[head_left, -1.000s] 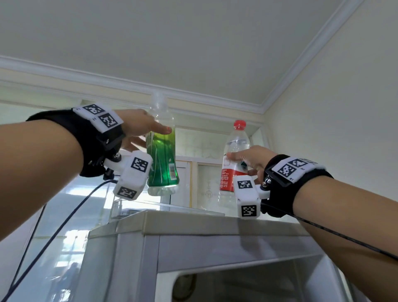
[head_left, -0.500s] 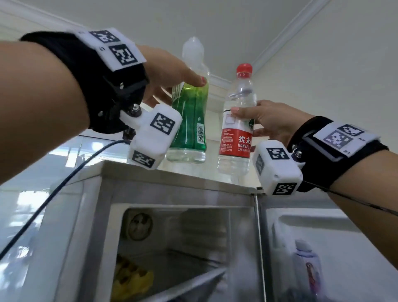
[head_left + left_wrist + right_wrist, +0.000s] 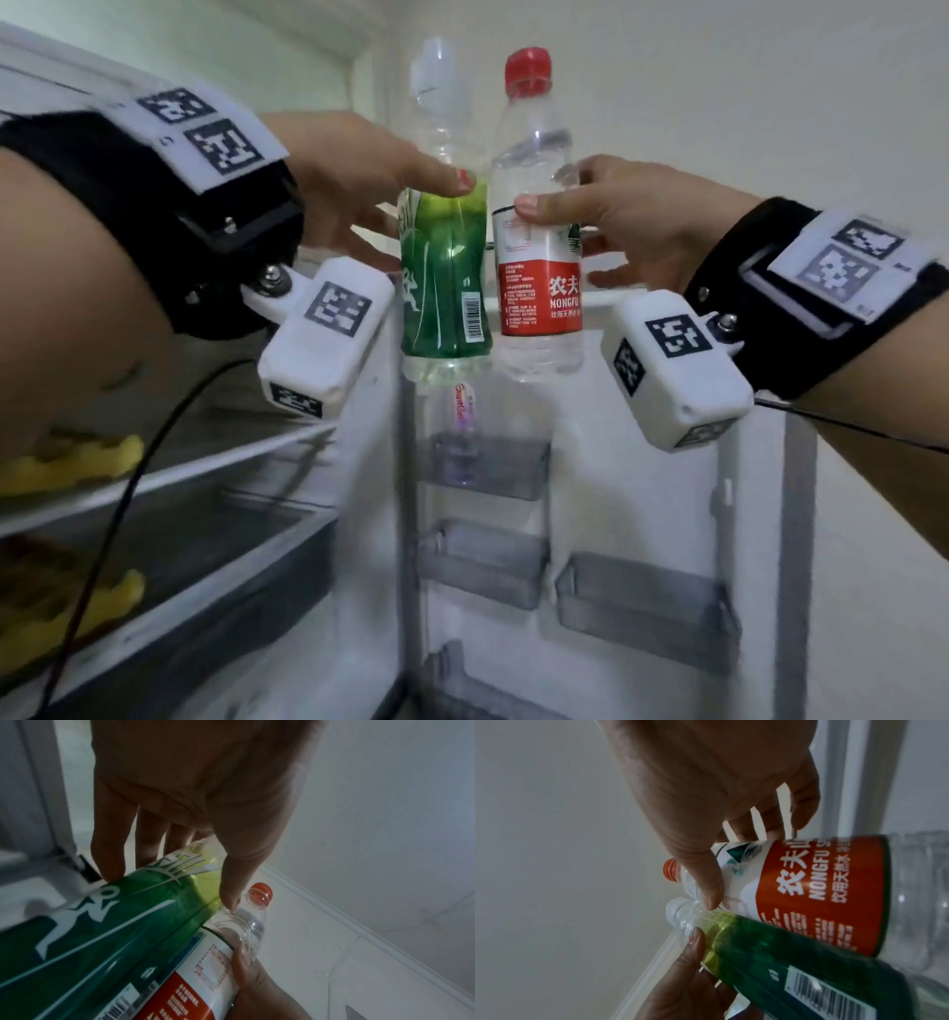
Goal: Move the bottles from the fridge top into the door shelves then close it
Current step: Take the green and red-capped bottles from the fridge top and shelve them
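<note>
My left hand (image 3: 369,190) grips a green-labelled bottle (image 3: 444,277) with a clear cap, upright in the air. Beside it, almost touching, my right hand (image 3: 601,216) holds a water bottle (image 3: 539,267) with a red cap and red label. Both bottles hang in front of the open fridge door's upper edge, above its shelves. In the left wrist view my thumb and fingers (image 3: 110,850) wrap the green bottle (image 3: 107,933). The right wrist view shows my thumb across the red-labelled bottle (image 3: 821,890), with the green bottle (image 3: 795,953) below it.
The open fridge door (image 3: 760,514) carries several grey shelves: an upper one (image 3: 513,462) with a small bottle (image 3: 462,426), a middle one (image 3: 482,565) and a wider one (image 3: 647,611). Fridge interior shelves (image 3: 179,478) with yellow items (image 3: 72,462) lie left. A cable (image 3: 118,524) hangs from my left wrist.
Both hands have lifted the bottles off the fridge top and brought them down, together, in front of the open door. The view has tilted down to the door shelves.
</note>
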